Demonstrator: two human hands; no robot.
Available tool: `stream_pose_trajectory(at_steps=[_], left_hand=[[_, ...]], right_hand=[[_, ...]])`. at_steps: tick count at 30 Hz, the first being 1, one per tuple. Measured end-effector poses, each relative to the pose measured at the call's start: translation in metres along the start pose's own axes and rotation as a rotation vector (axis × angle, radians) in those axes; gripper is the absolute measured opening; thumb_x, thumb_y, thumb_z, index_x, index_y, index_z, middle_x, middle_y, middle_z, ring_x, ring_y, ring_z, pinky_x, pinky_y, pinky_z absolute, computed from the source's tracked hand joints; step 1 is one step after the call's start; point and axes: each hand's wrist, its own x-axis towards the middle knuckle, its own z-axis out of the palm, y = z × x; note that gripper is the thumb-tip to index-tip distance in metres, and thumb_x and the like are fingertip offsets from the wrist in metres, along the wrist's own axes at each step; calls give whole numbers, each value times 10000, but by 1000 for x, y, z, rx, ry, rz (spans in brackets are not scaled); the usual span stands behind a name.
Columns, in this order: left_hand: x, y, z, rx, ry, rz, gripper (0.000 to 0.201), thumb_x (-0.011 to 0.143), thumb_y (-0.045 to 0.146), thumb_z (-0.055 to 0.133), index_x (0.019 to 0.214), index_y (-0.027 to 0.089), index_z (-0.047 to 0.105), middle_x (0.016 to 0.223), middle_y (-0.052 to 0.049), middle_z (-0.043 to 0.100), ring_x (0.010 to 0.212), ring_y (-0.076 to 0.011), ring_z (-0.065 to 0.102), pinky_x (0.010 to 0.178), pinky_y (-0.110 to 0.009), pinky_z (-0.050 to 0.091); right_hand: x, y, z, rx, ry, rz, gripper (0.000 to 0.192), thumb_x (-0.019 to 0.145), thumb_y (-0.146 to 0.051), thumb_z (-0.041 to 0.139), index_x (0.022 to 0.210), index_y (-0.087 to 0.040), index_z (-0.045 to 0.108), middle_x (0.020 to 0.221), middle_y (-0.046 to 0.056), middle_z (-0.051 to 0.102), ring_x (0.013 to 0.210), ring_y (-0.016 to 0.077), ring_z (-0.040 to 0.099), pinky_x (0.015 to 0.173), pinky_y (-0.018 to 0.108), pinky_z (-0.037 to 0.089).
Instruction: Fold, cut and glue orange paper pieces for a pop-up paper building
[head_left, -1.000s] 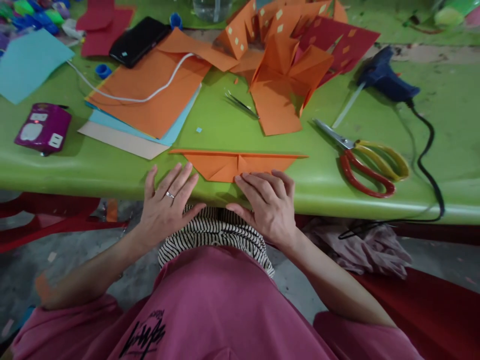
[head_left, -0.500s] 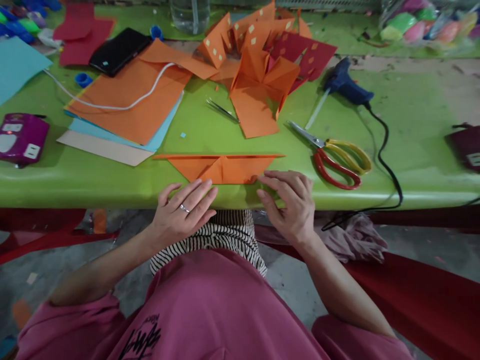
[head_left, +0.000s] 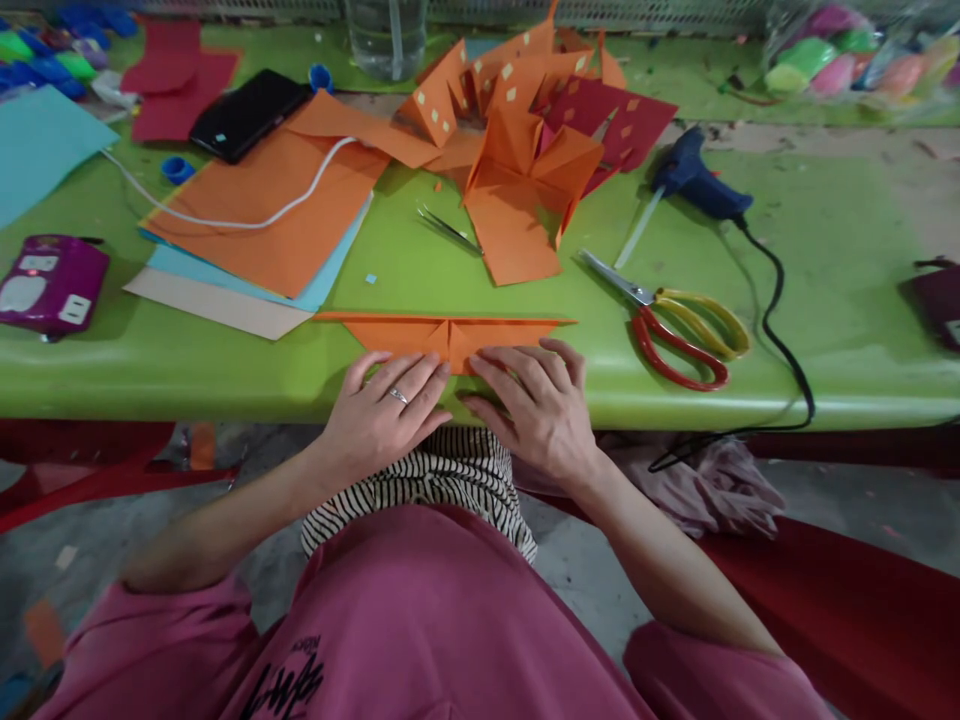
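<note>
A folded piece of orange paper [head_left: 450, 333] lies flat near the table's front edge, its long straight side away from me and its near edge partly covered by my fingers. My left hand [head_left: 394, 405], with a ring on one finger, rests its outstretched fingertips on the paper's near left part. Close beside it, my right hand [head_left: 532, 400] lays its extended fingers on the near right part. Neither hand grasps anything. To the right are scissors [head_left: 679, 335] with one red and one yellow handle.
Tweezers [head_left: 450, 230] lie beyond the folded paper, before cut orange paper pieces [head_left: 517, 240]. A blue glue gun [head_left: 701, 180] and its black cord are at right. Stacked paper sheets [head_left: 277, 240], a black phone-like object [head_left: 247, 112] and a purple box [head_left: 56, 285] are at left.
My right hand has moved left along the paper's near edge and now lies on it near the middle. My left hand has shifted slightly right. The view has shifted slightly.
</note>
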Motion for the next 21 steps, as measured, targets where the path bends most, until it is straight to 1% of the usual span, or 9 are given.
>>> stream_pose_trajectory(at_steps=[3, 5, 8, 11, 14, 16, 17, 19, 21], left_hand=[[-1, 0, -1, -12, -20, 2, 378, 951, 331, 604, 1272, 133, 632, 1234, -98, 722, 1064, -236, 658, 999, -411, 437], [-1, 0, -1, -9, -14, 9, 374, 949, 318, 605, 1272, 131, 629, 1228, -101, 724, 1048, -232, 659, 987, -401, 448], [1, 0, 0, -1, -2, 14, 386, 951, 345, 598, 1253, 106, 631, 1305, -131, 683, 1106, -246, 638, 978, -390, 457], [6, -1, 1, -36, -37, 5, 439, 963, 434, 561, 1232, 96, 638, 1349, -142, 655, 1152, -269, 615, 978, -404, 454], [10, -1, 3, -55, -100, -10, 506, 966, 501, 526, 1262, 103, 628, 1336, -146, 660, 1141, -283, 612, 982, -434, 442], [12, 0, 3, -43, -122, -20, 524, 968, 527, 507, 1262, 112, 633, 1328, -152, 661, 1144, -291, 606, 992, -449, 431], [13, 1, 3, -36, -123, -24, 527, 969, 535, 498, 1255, 115, 638, 1318, -151, 667, 1139, -291, 607, 996, -452, 426], [12, 2, 3, -17, -115, -26, 532, 974, 543, 481, 1254, 119, 639, 1297, -144, 679, 1123, -286, 611, 1000, -449, 420], [11, 3, 5, -4, -105, -26, 533, 979, 543, 471, 1265, 123, 633, 1292, -140, 683, 1113, -278, 617, 998, -439, 418]], right_hand=[[0, -2, 2, 2, 48, -23, 368, 921, -311, 660, 1256, -165, 615, 1150, 93, 718, 1064, 232, 591, 1054, 432, 375], [1, -2, 2, 12, 59, -39, 336, 925, -288, 655, 1237, -167, 616, 1120, 78, 727, 1031, 219, 598, 1058, 427, 367], [3, -2, -1, 6, 29, -38, 341, 942, -326, 629, 1251, -183, 607, 1116, 71, 726, 1007, 221, 592, 1040, 436, 365], [12, 0, -5, -9, 5, -5, 362, 946, -399, 614, 1230, -175, 625, 1078, 80, 723, 962, 227, 574, 953, 414, 396], [27, 3, -5, -45, 15, 78, 367, 954, -405, 594, 1244, -182, 629, 1156, 97, 707, 1026, 253, 551, 905, 411, 391], [37, 5, -2, -64, 1, 102, 375, 981, -380, 545, 1294, -183, 605, 1241, 104, 686, 1099, 270, 532, 935, 428, 369], [41, 6, 0, -62, -15, 101, 372, 994, -365, 518, 1306, -177, 599, 1251, 104, 684, 1112, 271, 528, 948, 431, 361], [46, 8, 4, -49, -38, 89, 346, 1011, -347, 485, 1272, -168, 624, 1196, 97, 705, 1083, 261, 533, 953, 424, 357], [47, 9, 7, -43, -38, 84, 303, 1014, -343, 481, 1189, -181, 668, 1111, 79, 723, 1030, 248, 535, 944, 412, 359]])
